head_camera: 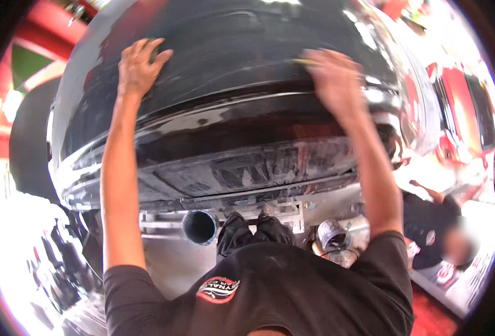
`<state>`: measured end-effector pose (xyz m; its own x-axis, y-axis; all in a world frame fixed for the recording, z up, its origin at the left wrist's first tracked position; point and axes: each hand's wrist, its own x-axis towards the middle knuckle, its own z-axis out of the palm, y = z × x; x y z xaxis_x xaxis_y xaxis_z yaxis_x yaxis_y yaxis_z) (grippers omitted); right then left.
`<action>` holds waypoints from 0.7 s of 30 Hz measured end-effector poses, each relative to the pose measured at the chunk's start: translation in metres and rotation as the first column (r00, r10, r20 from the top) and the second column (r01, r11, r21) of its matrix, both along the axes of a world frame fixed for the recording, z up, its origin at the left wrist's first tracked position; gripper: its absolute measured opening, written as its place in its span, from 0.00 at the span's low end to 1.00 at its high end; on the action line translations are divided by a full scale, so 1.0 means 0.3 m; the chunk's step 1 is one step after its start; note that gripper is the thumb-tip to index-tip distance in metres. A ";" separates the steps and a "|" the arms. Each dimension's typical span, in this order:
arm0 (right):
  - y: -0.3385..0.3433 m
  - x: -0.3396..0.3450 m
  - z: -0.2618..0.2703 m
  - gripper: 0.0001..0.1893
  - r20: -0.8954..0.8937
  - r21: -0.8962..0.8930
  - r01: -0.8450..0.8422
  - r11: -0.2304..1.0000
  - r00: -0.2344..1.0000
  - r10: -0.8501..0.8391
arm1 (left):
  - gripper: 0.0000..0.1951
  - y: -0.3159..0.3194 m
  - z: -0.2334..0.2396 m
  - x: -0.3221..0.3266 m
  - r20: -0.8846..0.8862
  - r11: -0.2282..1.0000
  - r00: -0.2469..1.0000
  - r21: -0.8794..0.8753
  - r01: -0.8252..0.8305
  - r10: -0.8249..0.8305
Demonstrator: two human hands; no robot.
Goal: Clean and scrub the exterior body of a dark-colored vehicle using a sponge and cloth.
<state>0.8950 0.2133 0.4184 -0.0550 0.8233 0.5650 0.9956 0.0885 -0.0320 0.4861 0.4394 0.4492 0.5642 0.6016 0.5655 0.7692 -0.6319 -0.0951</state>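
Note:
A dark, glossy car body panel [239, 50] fills the view before me, with smears and reflections over it. On its left part rests my left hand [141, 67], fingers spread; something small and dark shows between thumb and forefinger, too unclear to name. Farther right, my right hand [335, 80] is blurred over the same panel. A thin yellowish edge of something flat [306, 62] sticks out at its fingertips. Below both hands runs a shiny ledge of the car [230, 113], above a dusty lower panel [247, 168].
My feet are on a pale metal frame or step [291, 216] below the car. A blue bucket [200, 227] stands left of my legs, another container [333, 235] to their right. At the right is another person [430, 222] in a dark shirt; beyond, a red vehicle [461, 105].

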 end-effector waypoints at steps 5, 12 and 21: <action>-0.138 0.454 -0.085 0.19 -0.246 -0.095 0.252 0.963 0.931 -0.268 | 0.27 -0.052 0.025 0.152 0.081 0.994 0.994 -0.066 0.082 -0.076; 0.197 -0.581 0.073 0.24 -0.013 -0.070 -0.371 0.926 0.929 0.371 | 0.19 -0.053 -0.043 0.020 0.107 0.996 0.994 -0.093 -0.011 0.021; 0.158 -0.521 0.096 0.30 -0.086 -0.196 -0.534 0.823 0.845 0.528 | 0.12 -0.087 -0.090 -0.860 0.186 0.986 0.971 0.047 -0.162 0.151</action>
<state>0.7388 0.2605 0.4474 -0.5044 0.7674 0.3957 0.7949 0.5917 -0.1342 0.2281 0.4132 0.4223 0.3510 0.6352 0.6880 0.8659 -0.4999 0.0197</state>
